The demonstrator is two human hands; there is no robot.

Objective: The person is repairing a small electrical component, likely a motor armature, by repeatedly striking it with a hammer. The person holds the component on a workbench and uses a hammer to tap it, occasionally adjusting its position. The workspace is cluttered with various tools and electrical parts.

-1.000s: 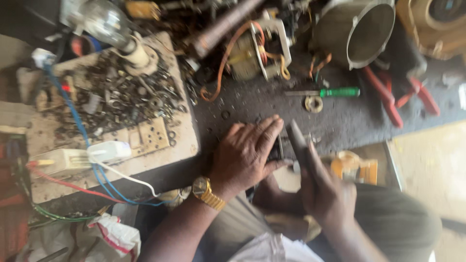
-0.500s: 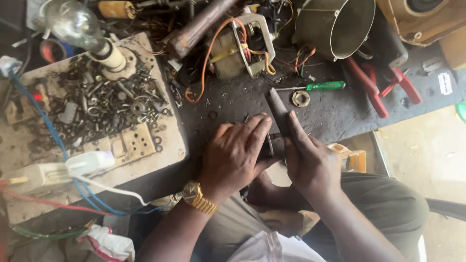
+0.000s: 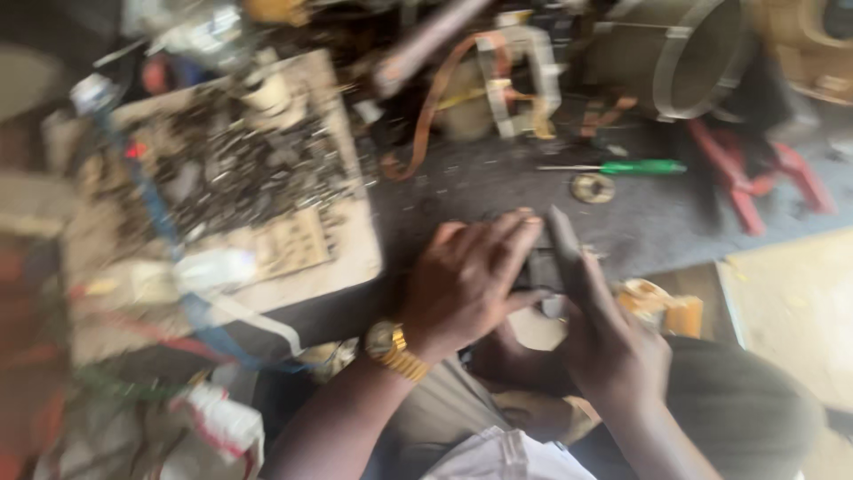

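My left hand (image 3: 466, 280), with a gold watch (image 3: 393, 348) on its wrist, lies flat with fingers spread over a small dark part (image 3: 537, 271) at the edge of the dark bench top (image 3: 640, 222). My right hand (image 3: 604, 333) is closed around a long dark flat tool (image 3: 562, 242) that points up and away, right beside the left fingers. The frame is blurred, so the dark part's shape is unclear.
A green-handled screwdriver (image 3: 626, 167) and a metal ring (image 3: 593, 188) lie behind the hands. Red pliers (image 3: 751, 182) sit at right, a metal bucket (image 3: 684, 62) behind. A board of small metal scraps (image 3: 240, 178) with blue cable (image 3: 164, 218) fills the left.
The view has shifted and blurred. My hands stay together on the dark part; the tool in my right hand is slightly more upright.
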